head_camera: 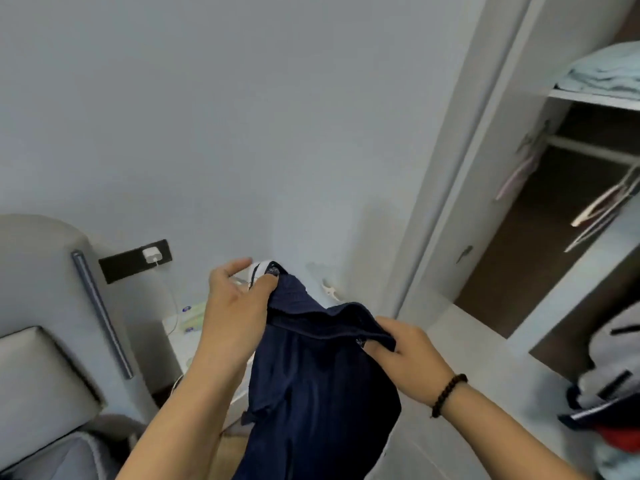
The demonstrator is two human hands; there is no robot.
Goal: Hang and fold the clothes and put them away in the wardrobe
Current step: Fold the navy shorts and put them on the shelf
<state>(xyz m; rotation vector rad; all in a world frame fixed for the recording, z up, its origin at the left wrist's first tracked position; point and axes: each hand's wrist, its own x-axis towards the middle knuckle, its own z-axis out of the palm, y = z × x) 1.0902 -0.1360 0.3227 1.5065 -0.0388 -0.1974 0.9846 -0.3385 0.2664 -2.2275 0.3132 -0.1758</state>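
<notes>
A dark navy garment (318, 386) hangs in front of me, held up by its top edge. My left hand (239, 299) pinches its upper left corner between thumb and fingers, where a white lining and a button show. My right hand (405, 348), with a bead bracelet on the wrist, grips the top edge at the right. The open wardrobe (571, 216) stands at the right, with a rail (588, 152) and empty hangers (602, 209) on it.
Folded pale blue cloth (606, 74) lies on the wardrobe's upper shelf. More clothes (609, 400) hang at the right edge. A grey padded headboard (45, 306) is at the left, with a wall socket and charger (138, 259) and a white bedside table (180, 327) beside it.
</notes>
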